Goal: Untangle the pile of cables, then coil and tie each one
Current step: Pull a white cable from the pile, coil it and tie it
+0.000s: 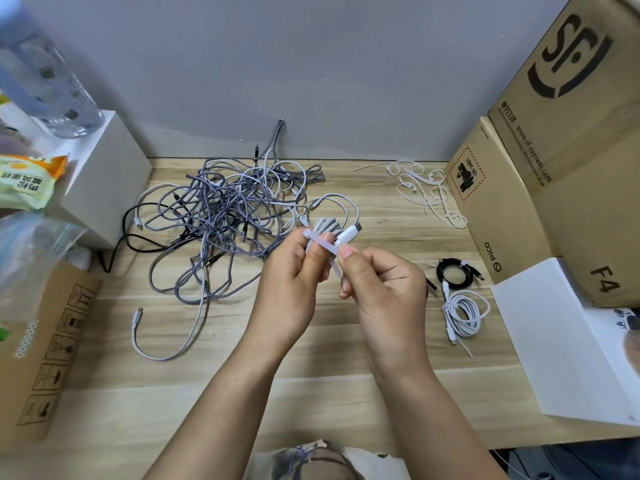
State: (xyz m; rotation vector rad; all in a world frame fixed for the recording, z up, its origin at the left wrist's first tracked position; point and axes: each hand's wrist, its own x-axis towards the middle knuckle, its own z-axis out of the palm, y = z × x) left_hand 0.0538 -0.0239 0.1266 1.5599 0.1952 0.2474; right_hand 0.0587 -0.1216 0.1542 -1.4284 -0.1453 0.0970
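my left hand [294, 271] curls its fingers round a small bundle of grey cable [325, 226], held up over the middle of the tabletop [311, 358], with the thumb pressing a white tie [323, 247] across the folded strands. my right hand [384, 289] pinches the free tail of that tie between thumb and forefinger, the other fingers curled in. the cable's white plug [348, 233] sticks out just past my right fingertips, and a loose loop arcs above it. the tangled pile of cables [228, 216] lies toward the far edge, left of my hands. near the right edge sit a coiled black cable [453, 271] and, just nearer me, a coiled white cable [462, 315], each tied. spare ties [426, 188] are scattered in the far right corner beside a cardboard box [568, 150].
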